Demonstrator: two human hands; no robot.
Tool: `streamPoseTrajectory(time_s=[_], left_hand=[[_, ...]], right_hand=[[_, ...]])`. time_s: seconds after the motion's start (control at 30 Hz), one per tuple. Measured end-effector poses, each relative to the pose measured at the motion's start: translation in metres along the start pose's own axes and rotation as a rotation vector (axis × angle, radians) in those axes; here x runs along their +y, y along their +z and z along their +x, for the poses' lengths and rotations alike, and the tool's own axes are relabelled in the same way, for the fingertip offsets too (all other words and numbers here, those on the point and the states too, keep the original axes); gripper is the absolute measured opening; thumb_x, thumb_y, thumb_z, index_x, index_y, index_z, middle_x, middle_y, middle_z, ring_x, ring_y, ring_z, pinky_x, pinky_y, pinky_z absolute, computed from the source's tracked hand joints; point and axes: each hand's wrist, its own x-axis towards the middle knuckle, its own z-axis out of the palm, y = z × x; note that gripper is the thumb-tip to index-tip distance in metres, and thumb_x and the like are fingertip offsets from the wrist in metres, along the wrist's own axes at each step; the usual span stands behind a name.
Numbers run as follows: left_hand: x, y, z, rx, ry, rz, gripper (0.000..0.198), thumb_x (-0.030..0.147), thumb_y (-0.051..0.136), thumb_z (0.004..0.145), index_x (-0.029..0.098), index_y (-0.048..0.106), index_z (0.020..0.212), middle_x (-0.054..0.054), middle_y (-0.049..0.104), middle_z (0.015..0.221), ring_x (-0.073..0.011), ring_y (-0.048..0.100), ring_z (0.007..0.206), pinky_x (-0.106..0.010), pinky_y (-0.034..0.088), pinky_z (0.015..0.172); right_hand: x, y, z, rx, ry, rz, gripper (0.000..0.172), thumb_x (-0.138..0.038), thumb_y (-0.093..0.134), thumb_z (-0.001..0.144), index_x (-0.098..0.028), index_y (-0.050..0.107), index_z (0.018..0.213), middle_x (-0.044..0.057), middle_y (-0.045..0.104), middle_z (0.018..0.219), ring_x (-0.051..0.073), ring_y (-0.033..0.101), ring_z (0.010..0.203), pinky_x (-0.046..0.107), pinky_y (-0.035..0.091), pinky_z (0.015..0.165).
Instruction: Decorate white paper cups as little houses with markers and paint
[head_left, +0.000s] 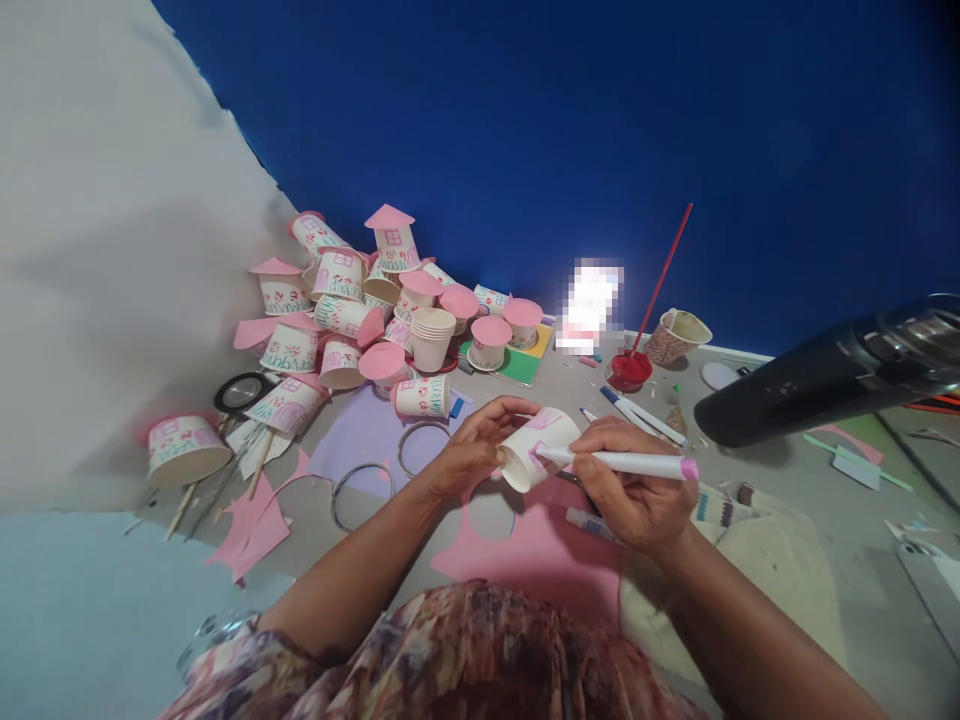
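My left hand [474, 447] grips a white paper cup [541, 443] lying on its side, fingers curled round its rim. The cup has pink window marks drawn on it. My right hand [631, 480] pinches a white marker with a pink end [637, 464], its tip touching the cup's side. Both hands hover just above a pink paper sheet [540, 552] with a round hole cut in it.
A heap of decorated cup houses with pink roofs [352, 310] fills the back left, beside a stack of plain cups [433, 336]. Wire rings [360, 490], loose markers [645, 415], a red paint lid with a brush [628, 368] and a black cylinder [817, 385] lie around.
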Motion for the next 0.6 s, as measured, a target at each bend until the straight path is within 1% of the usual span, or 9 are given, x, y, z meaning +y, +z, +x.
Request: streamPoseTrajectory(time_s=[0.17, 0.37, 0.53, 0.6], left_hand=[[-0.0004, -0.0006, -0.0001, -0.001, 0.014, 0.001, 0.065, 0.024, 0.084, 0.056, 0.020, 0.077, 0.120, -0.011, 0.074, 0.119, -0.0278, 0.064, 0.107, -0.032, 0.049, 0.085], [-0.0016, -0.0027, 0.0007, -0.013, 0.031, 0.021, 0.064, 0.020, 0.081, 0.055, 0.023, 0.077, 0.119, -0.009, 0.075, 0.118, -0.0261, 0.065, 0.104, -0.031, 0.049, 0.085], [-0.0030, -0.0048, -0.0001, -0.007, 0.045, 0.052, 0.064, 0.020, 0.080, 0.058, 0.023, 0.076, 0.122, -0.009, 0.075, 0.119, -0.0256, 0.066, 0.103, -0.032, 0.049, 0.085], [-0.0032, -0.0049, -0.0006, 0.002, 0.047, 0.064, 0.065, 0.020, 0.079, 0.058, 0.022, 0.076, 0.123, -0.009, 0.074, 0.120, -0.0258, 0.066, 0.104, -0.032, 0.049, 0.085]], right_hand=[[0.0011, -0.0002, 0.0004, -0.023, -0.017, -0.024, 0.017, -0.007, 0.063, 0.090, -0.022, 0.069, 0.090, 0.000, 0.075, 0.071, 0.016, 0.067, 0.058, 0.028, 0.053, 0.056], [0.0035, -0.0018, -0.0031, -0.021, 0.051, -0.033, 0.016, -0.008, 0.063, 0.092, -0.023, 0.069, 0.087, 0.000, 0.072, 0.070, 0.015, 0.065, 0.058, 0.028, 0.051, 0.056], [0.0026, -0.0006, -0.0030, -0.030, 0.002, -0.017, 0.016, -0.007, 0.064, 0.090, -0.022, 0.069, 0.089, 0.001, 0.075, 0.072, 0.016, 0.067, 0.058, 0.029, 0.052, 0.057], [0.0027, -0.0007, -0.0025, -0.041, 0.017, -0.025, 0.017, -0.007, 0.063, 0.090, -0.022, 0.068, 0.087, 0.000, 0.074, 0.071, 0.015, 0.066, 0.058, 0.028, 0.051, 0.056]])
